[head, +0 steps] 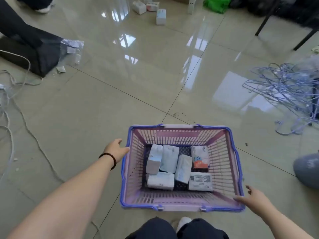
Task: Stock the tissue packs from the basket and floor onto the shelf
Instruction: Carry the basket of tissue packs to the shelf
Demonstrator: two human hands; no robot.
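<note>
A pink basket with a blue rim stands on the tiled floor just in front of my feet. Several tissue packs lie inside, mostly white and pale blue, one with an orange end. My left hand, with a dark bead bracelet on the wrist, is open with its fingertips at the basket's left rim. At the near right corner of the rim, my right hand is spread open and holds nothing. More tissue packs lie on the floor far ahead. No shelf is in view.
A tangle of blue wire hangers lies on the right. White cables trail on the left beside a dark bag and clear plastic wrap. Another person's shoe is at the top left. A green bag and black chair legs stand at the back.
</note>
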